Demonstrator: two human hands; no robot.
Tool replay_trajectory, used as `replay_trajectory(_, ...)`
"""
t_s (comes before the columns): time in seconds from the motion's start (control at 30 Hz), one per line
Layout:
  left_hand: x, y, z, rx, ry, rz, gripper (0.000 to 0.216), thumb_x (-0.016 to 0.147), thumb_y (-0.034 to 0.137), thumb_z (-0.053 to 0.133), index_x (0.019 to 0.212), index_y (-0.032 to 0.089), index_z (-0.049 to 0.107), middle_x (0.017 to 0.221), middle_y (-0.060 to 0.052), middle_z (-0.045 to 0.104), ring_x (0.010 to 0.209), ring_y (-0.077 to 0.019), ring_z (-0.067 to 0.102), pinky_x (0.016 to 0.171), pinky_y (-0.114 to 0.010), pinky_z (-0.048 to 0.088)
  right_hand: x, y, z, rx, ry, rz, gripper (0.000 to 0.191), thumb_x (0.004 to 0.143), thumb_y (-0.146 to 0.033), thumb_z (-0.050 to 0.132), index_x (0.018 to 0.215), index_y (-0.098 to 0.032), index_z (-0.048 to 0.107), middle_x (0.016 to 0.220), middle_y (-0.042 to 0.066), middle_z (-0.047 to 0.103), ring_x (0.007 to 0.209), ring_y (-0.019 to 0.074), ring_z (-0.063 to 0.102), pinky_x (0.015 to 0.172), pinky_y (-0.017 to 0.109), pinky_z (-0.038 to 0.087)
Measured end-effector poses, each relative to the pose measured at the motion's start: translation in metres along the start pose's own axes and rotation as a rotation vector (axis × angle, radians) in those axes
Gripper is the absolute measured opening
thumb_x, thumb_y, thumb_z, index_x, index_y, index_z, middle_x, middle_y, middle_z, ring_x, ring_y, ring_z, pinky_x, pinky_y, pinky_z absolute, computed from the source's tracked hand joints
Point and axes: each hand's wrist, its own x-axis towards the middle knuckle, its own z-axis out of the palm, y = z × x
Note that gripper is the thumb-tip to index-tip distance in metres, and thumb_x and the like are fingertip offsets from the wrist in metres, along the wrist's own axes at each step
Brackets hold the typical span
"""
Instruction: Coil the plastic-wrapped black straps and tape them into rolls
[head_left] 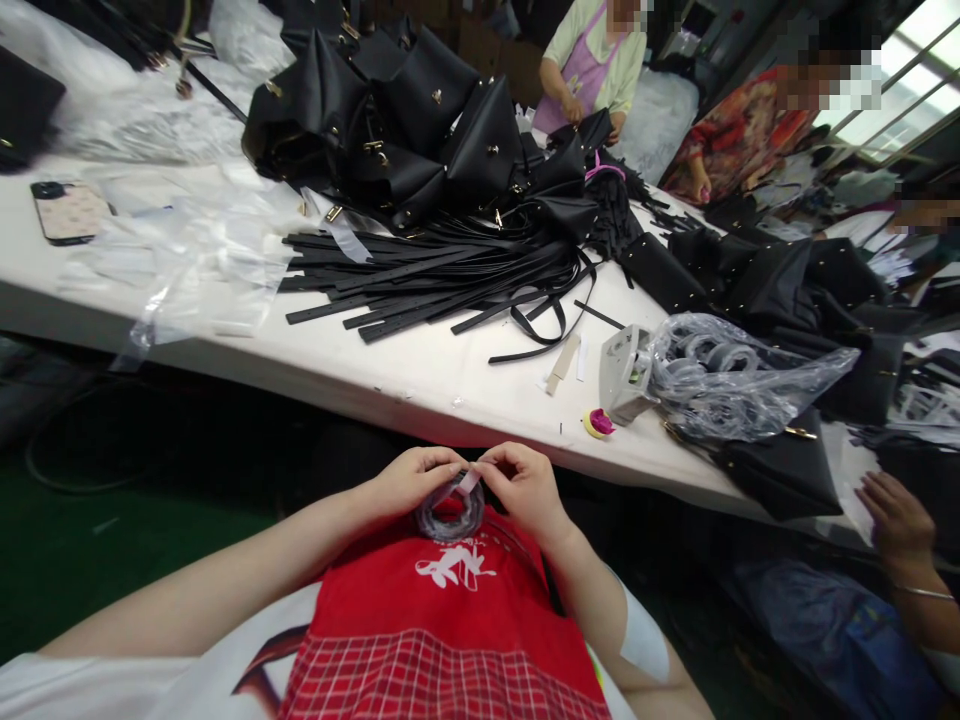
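Pinching a small roll of clear tape [450,512] between them, the two hands meet close to the body, just above a red apron [450,610] and below the near edge of the white surface [420,370]. The left hand [409,478] steadies the roll from its side while the right hand [525,485] closes finger and thumb on a short pale tab [469,482] at the top of the roll, so both are clamped on the same thing and nearly touch. Holding it over the lap rather than on the surface keeps the roll where the fingertips can work its free end at close range. Up on the surface lies a fan of black straps [442,280], spread flat side by side, and behind them a heap of black bags [390,130]. To the right sits a clear plastic bag of rings [720,380] beside a small white box [622,375], with a pink and yellow tape stub [598,423] near the edge. A phone [67,210] lies far left. Another person's hand [896,520] rests at the right edge.
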Motion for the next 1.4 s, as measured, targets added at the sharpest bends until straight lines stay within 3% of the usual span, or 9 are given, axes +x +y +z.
replay_trajectory(0.2, 0.0, 0.004, 0.012, 0.205, 0.077, 0.098, 0.031, 0.084, 0.043, 0.056, 0.07, 0.017, 0.063, 0.067, 0.0, 0.063, 0.065, -0.0149, 0.057, 0.064, -0.025, 0.045, 0.013, 0.027, 0.004, 0.217, -0.084, 0.238, 0.031, 0.076, -0.045, 0.068, 0.064, -0.016, 0.065, 0.058, 0.0, 0.062, 0.052, 0.0104, 0.051, 0.052, 0.022, 0.038)
replay_trajectory(0.3, 0.0, 0.002, 0.014, 0.23, 0.098, 0.097, 0.029, 0.085, 0.041, 0.056, 0.07, 0.017, 0.062, 0.067, 0.0, 0.063, 0.065, -0.015, 0.056, 0.064, -0.025, 0.044, 0.013, 0.043, 0.01, 0.42, -0.24, 0.51, 0.05, 0.08, -0.059, 0.058, 0.057, -0.015, 0.064, 0.047, 0.001, 0.056, 0.043, 0.0096, 0.046, 0.046, 0.023, 0.033)
replay_trajectory(0.4, -0.003, 0.004, 0.014, 0.257, 0.097, 0.125, 0.025, 0.085, 0.039, 0.056, 0.073, 0.018, 0.063, 0.072, 0.0, 0.064, 0.07, -0.0155, 0.058, 0.069, -0.026, 0.045, 0.008, 0.05, 0.02, 0.687, -0.337, 0.646, 0.044, 0.071, -0.056, 0.069, 0.058, -0.014, 0.063, 0.049, 0.0, 0.056, 0.043, 0.0084, 0.044, 0.045, 0.022, 0.031)
replay_trajectory(0.63, -0.01, 0.008, 0.014, 0.379, 0.139, 0.216, 0.026, 0.088, 0.038, 0.054, 0.073, 0.019, 0.064, 0.089, -0.002, 0.058, 0.086, -0.0166, 0.057, 0.083, -0.029, 0.044, 0.003, 0.041, 0.035, 0.856, -0.113, 0.611, 0.034, 0.059, -0.042, 0.079, 0.068, -0.015, 0.06, 0.057, -0.003, 0.057, 0.05, 0.0077, 0.045, 0.053, 0.022, 0.037)
replay_trajectory(0.77, -0.008, 0.013, 0.015, 0.382, 0.17, 0.13, 0.027, 0.086, 0.041, 0.054, 0.074, 0.019, 0.064, 0.086, -0.003, 0.061, 0.084, -0.0185, 0.058, 0.081, -0.031, 0.044, 0.005, 0.03, 0.022, 0.671, -0.017, 0.44, 0.023, 0.06, -0.034, 0.077, 0.066, -0.015, 0.066, 0.057, -0.002, 0.06, 0.051, 0.009, 0.046, 0.051, 0.022, 0.037)
replay_trajectory(0.87, -0.008, 0.019, 0.018, 0.384, 0.181, 0.086, 0.026, 0.083, 0.041, 0.056, 0.072, 0.019, 0.065, 0.075, -0.002, 0.063, 0.073, -0.0186, 0.058, 0.071, -0.03, 0.044, 0.004, 0.021, 0.008, 0.515, -0.084, 0.325, 0.019, 0.07, -0.035, 0.069, 0.072, -0.016, 0.072, 0.062, 0.0, 0.064, 0.055, 0.0104, 0.051, 0.055, 0.023, 0.041)
replay_trajectory(1.0, -0.012, 0.026, 0.025, 0.459, 0.236, 0.159, 0.021, 0.083, 0.037, 0.057, 0.076, 0.02, 0.067, 0.08, -0.003, 0.065, 0.076, -0.0191, 0.06, 0.072, -0.029, 0.043, 0.001, 0.012, -0.011, 0.563, -0.243, 0.281, 0.029, 0.077, -0.039, 0.063, 0.086, -0.015, 0.076, 0.075, 0.004, 0.07, 0.068, 0.0143, 0.061, 0.064, 0.025, 0.047)
replay_trajectory(1.17, -0.014, 0.026, 0.031, 0.542, 0.2, 0.198, 0.02, 0.086, 0.036, 0.053, 0.076, 0.021, 0.061, 0.081, -0.003, 0.064, 0.078, -0.0189, 0.06, 0.073, -0.031, 0.043, 0.001, 0.012, -0.019, 0.461, -0.253, 0.294, 0.025, 0.072, -0.036, 0.073, 0.084, -0.014, 0.077, 0.072, 0.004, 0.072, 0.062, 0.013, 0.06, 0.062, 0.025, 0.047)
replay_trajectory(1.4, -0.017, 0.017, 0.033, 0.509, 0.249, 0.164, 0.032, 0.081, 0.036, 0.059, 0.104, 0.021, 0.044, 0.096, -0.006, 0.063, 0.09, -0.0232, 0.062, 0.08, -0.037, 0.046, 0.008, 0.021, -0.019, 0.515, -0.364, 0.404, 0.031, 0.063, -0.036, 0.08, 0.083, -0.013, 0.077, 0.073, 0.004, 0.072, 0.059, 0.0118, 0.059, 0.058, 0.023, 0.045)
